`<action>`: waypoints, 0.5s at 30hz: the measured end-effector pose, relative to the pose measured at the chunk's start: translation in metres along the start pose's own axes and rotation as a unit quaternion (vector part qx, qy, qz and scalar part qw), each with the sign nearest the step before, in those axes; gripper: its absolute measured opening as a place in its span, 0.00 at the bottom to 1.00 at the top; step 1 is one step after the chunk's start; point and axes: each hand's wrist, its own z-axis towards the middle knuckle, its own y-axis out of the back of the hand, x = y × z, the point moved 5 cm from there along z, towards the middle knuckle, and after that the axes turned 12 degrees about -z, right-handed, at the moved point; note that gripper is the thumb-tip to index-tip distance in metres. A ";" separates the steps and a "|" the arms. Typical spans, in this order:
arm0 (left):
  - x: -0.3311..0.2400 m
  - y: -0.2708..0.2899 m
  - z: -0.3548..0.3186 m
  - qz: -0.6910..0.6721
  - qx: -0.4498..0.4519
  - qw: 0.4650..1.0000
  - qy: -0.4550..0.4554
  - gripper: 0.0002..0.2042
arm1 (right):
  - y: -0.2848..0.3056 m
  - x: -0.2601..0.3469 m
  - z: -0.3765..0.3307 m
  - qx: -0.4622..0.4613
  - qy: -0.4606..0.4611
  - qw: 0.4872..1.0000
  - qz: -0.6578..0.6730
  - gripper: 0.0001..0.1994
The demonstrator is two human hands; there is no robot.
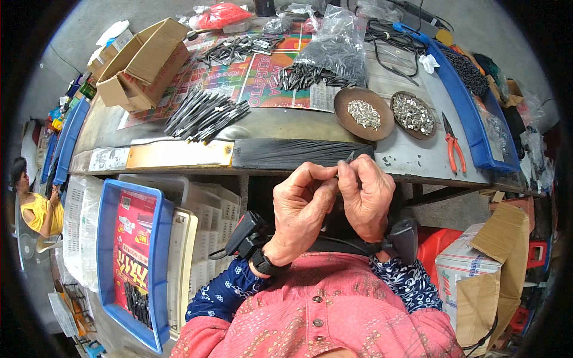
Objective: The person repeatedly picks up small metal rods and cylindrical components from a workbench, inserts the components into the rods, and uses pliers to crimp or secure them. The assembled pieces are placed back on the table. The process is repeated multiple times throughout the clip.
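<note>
Close together at the table's front edge, my left hand point(301, 209) and my right hand point(369, 196) both have fingers pinched. A small black piece point(350, 157) shows between the fingertips; most of it is hidden, so I cannot tell its kind. Just beyond my right hand stands a brown round dish point(341, 111) with small silvery pins point(364, 114). To its right a smaller dish point(396, 113) holds small round metal parts point(412, 112). Long, thin black pieces point(206, 116) lie in a bundle on the table, left of my hands.
Red-handled pliers point(455, 152) lie at the table's right. A clear bag point(334, 45) spills short black pieces point(313, 77) at the back. An open carton point(143, 65) stands far left. Below the table edge, a blue tray point(160, 238) holds black pieces. Another person point(45, 209) sits at far left.
</note>
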 end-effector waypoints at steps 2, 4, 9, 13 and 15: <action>-0.002 0.001 0.001 0.009 -0.004 1.000 -0.011 0.04 | -0.001 0.001 0.003 -0.008 0.020 1.000 -0.016 0.10; -0.003 0.002 0.003 -0.009 -0.002 1.000 -0.010 0.04 | -0.001 0.001 0.005 0.006 0.033 0.999 0.003 0.10; -0.002 0.006 0.003 -0.012 -0.010 1.000 -0.004 0.04 | 0.000 -0.003 0.002 0.025 -0.004 0.998 0.056 0.10; 0.000 0.004 0.002 -0.022 0.003 1.000 -0.004 0.03 | -0.003 -0.005 0.000 0.004 -0.005 0.999 0.041 0.09; 0.001 0.003 0.001 -0.017 0.004 1.000 -0.009 0.03 | -0.005 -0.005 0.000 -0.012 0.008 1.000 0.024 0.10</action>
